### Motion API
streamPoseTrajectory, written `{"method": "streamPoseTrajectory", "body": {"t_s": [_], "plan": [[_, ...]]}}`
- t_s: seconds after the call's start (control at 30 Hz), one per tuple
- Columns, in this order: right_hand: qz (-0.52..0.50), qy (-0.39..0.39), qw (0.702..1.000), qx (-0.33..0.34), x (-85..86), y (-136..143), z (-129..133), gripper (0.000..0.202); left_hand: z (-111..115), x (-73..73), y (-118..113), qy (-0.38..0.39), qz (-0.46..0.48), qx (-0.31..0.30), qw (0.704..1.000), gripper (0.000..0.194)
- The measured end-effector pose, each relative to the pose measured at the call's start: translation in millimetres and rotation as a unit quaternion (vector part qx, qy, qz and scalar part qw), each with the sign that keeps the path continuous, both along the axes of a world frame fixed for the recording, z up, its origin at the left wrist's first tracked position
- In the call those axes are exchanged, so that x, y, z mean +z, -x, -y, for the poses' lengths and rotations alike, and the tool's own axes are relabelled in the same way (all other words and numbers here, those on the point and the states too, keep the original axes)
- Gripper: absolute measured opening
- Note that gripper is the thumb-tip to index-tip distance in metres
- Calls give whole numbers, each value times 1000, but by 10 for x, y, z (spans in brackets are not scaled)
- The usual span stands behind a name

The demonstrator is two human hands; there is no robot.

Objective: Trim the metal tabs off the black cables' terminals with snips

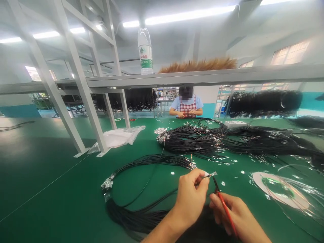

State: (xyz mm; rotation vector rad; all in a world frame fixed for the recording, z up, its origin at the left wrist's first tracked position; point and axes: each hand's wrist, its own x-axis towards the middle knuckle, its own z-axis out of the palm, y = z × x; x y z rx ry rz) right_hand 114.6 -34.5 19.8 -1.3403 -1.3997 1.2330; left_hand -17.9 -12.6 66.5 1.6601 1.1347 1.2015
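Note:
My left hand [191, 195] pinches the end of a thin black cable [206, 176] just right of the frame's middle. A small clear and silvery piece [214, 173] sits at the cable's tip. My right hand [231, 214] is closed around the red handles of a cutting tool [225, 207], whose dark jaws point up and lie just below that tip. Whether the jaws touch it, I cannot tell. A looped bundle of black cables [134, 216] runs beneath my hands, and a thinner group of cables [157, 158] ends in bare metal tips behind my left hand.
Beyond my hands lies a large cable pile [189, 140]. A white reel [257, 179] is at the right. Metal shelf legs [83, 98] and a plastic bag [120, 136] stand left. A bottle [145, 54] tops the shelf. A person [187, 104] works opposite.

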Motion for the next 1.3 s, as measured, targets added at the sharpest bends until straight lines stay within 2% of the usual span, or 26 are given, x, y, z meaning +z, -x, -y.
{"method": "streamPoseTrajectory", "body": {"t_s": [0.3, 0.47, 0.57, 0.63, 0.77, 0.83, 0.9, 1.0, 1.13, 1.2, 1.3], "plan": [[24, 7, 999, 29, -95, -56, -62, 50, 23, -24, -5, -33, -26, 5, 999, 17], [51, 11, 998, 42, -95, -84, -76, 49, -11, -20, 5, 23, 1, -26, 999, 16], [99, -18, 995, 17, -79, -89, -73, 49, -22, -18, 8, 50, 19, -51, 997, 15], [123, -46, 991, -7, -66, -86, -60, 48, -4, -29, 4, 27, 4, -34, 999, 15], [129, -67, 989, -21, -46, -72, -32, 47, 57, -67, -17, -73, -65, 29, 995, 17], [126, -62, 990, -24, -45, -68, -30, 47, 68, -72, -23, -85, -70, 31, 993, 19], [125, -57, 990, -28, -49, -72, -36, 47, 56, -51, -14, -52, -44, 6, 998, 19], [131, -68, 988, -34, -60, -90, -52, 47, 6, 25, 39, 69, 28, -74, 994, 16], [97, -66, 993, -2, -64, -123, -63, 45, -71, 109, 159, 243, 124, -198, 942, 19], [80, -57, 995, 20, -58, -142, -66, 44, -100, 104, 208, 281, 158, -249, 913, 23], [92, -56, 993, 46, -47, -183, -84, 43, -133, 51, 244, 307, 188, -290, 887, 21]]}}
